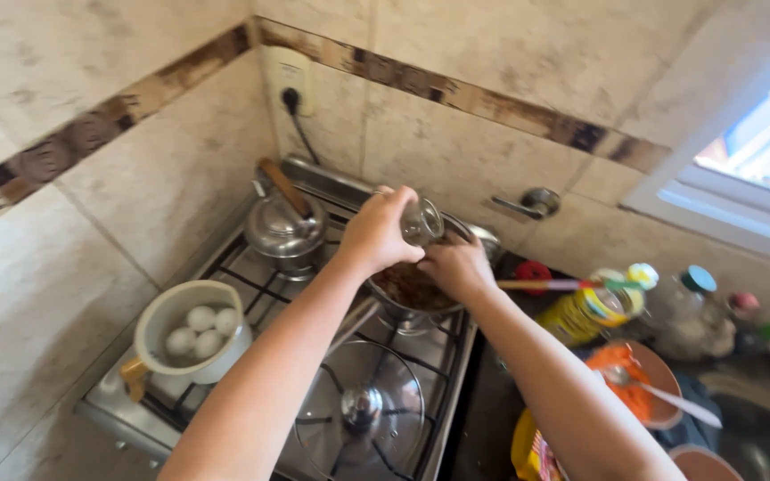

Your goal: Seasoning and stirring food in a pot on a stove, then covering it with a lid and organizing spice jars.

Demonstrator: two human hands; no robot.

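Note:
My left hand (376, 233) holds a small clear glass jar (421, 221), tipped over a steel pot (407, 307) of dark brown food on the back right burner. My right hand (458, 267) is right beside it over the pot, fingers curled near the jar's mouth; I cannot tell what it grips. Both forearms reach in from the bottom of the view.
A steel stove (251, 267) stands in a tiled corner. It carries a kettle (284, 229) with a wooden handle, a cream pot with white eggs (191, 331) and a glass lid (363, 414). Bottles (585, 310), a bowl with a spoon (643, 387) and a sink crowd the right counter.

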